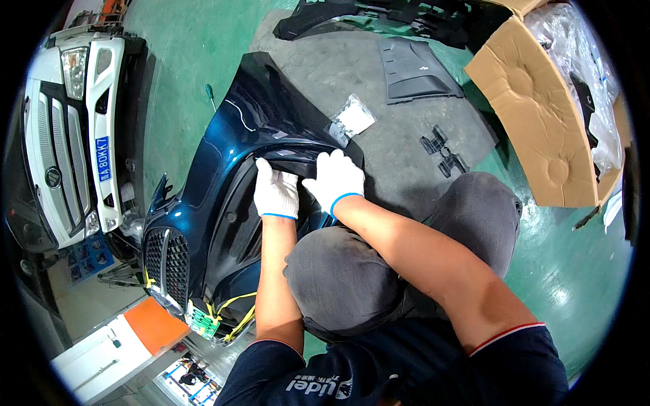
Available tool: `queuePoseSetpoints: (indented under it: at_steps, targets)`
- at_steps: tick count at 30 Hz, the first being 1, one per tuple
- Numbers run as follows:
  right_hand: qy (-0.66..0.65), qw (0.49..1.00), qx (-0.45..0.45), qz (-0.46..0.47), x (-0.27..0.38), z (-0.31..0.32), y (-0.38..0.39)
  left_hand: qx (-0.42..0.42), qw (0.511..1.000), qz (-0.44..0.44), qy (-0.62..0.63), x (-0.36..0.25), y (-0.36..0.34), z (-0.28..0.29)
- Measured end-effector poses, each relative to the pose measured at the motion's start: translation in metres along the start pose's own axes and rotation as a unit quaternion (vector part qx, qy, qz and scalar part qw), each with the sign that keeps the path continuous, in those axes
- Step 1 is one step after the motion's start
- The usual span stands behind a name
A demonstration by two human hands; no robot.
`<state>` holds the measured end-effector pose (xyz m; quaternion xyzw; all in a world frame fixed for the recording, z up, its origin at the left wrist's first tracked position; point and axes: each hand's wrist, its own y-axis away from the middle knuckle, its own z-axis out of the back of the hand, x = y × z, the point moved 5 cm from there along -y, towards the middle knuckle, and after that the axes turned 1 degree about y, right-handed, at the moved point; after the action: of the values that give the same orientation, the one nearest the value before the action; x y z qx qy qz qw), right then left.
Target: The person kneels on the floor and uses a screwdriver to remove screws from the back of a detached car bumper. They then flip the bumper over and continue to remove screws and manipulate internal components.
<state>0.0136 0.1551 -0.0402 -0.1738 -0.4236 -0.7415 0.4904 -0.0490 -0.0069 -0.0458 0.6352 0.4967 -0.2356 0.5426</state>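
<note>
A glossy dark blue car bumper with a black mesh grille lies on the floor in front of my knees. Black trim follows its curved opening. Both my hands wear white knit gloves with blue cuffs. My left hand is closed at the inner edge of this trim, thumb up. Just to its right, my right hand curls its fingers over the trim near its right end. The fingertips of both hands are partly hidden. Beside the right hand lies a clear plastic bag of small parts.
On the grey mat lie a black plastic panel and black brackets. An open cardboard box with plastic wrapping stands at the right. A teal-handled screwdriver is beyond the bumper. A white vehicle stands at the left.
</note>
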Motion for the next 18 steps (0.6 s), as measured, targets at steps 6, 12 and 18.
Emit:
queuePoseSetpoints:
  at_steps: [6, 12, 18]
  targets:
    - [0.052, 0.96, -0.146, 0.232, 0.037, -0.003, -0.009, 0.044, 0.995, 0.061, 0.059, 0.007, -0.008, 0.01]
    - [0.049, 0.939, -0.167, 0.295, 0.052, -0.008, -0.005, -0.004, 0.991, 0.079, 0.113, 0.014, -0.024, 0.036]
    - [0.034, 0.943, -0.145, 0.297, 0.053, -0.018, -0.012, -0.033, 0.991, 0.086, 0.101, 0.018, -0.022, 0.039]
